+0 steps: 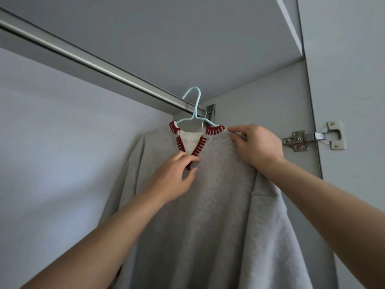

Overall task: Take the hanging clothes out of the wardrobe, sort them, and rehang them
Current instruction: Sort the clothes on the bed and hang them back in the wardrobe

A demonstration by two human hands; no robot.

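The grey sweater hangs on a blue hanger at the rail's four o'clock end. Left hand pinches the collar point; right hand pinches the shoulder. Tug gently so both sides sit even.

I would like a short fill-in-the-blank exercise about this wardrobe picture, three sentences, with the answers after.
1. The grey sweater hangs on a light ____ hanger.
2. The hanger's hook sits over the metal ____.
3. The left hand pinches the bottom of the V-shaped ____, while the right hand grips the shoulder.

Answers: blue; rail; neckline
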